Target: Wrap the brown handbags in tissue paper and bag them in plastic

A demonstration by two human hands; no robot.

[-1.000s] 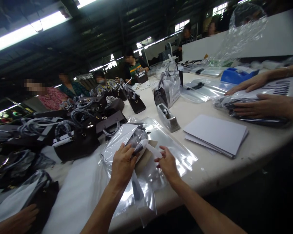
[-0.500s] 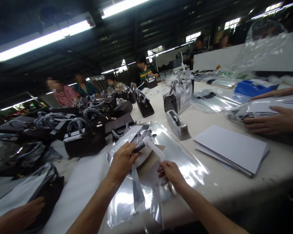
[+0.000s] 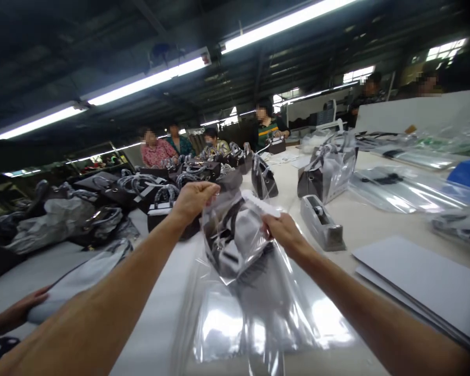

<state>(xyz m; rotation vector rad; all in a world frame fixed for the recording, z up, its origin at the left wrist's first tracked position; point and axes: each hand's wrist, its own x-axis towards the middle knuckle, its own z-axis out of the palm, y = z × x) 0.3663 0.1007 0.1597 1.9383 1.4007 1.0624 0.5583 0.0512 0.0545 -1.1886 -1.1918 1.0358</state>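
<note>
A dark handbag [image 3: 229, 256] with white wrapping sits inside a clear plastic bag [image 3: 213, 224] in front of me. My left hand [image 3: 198, 201] is closed, pinching the plastic film at the far left of its mouth. On the other side, my right hand [image 3: 280, 230] is closed at the film's edge, its fingertips partly hidden. A white strip with a notched edge [image 3: 260, 203] runs from over the handbag to the fingers of this hand. Under the handbag lies a stack of shiny clear plastic bags [image 3: 223, 324].
Many dark handbags [image 3: 172, 203] crowd the left. A tape dispenser [image 3: 323, 224], white sheets [image 3: 415, 277] and a wrapped handbag [image 3: 329, 167] stand on the right. Another person's hand [image 3: 21, 313] touches a handbag at lower left. More people [image 3: 268, 128] are behind the table.
My left hand has gone from the handbag's top up to the film. My right hand has risen. The film now stands around the handbag. The view has shifted left.
</note>
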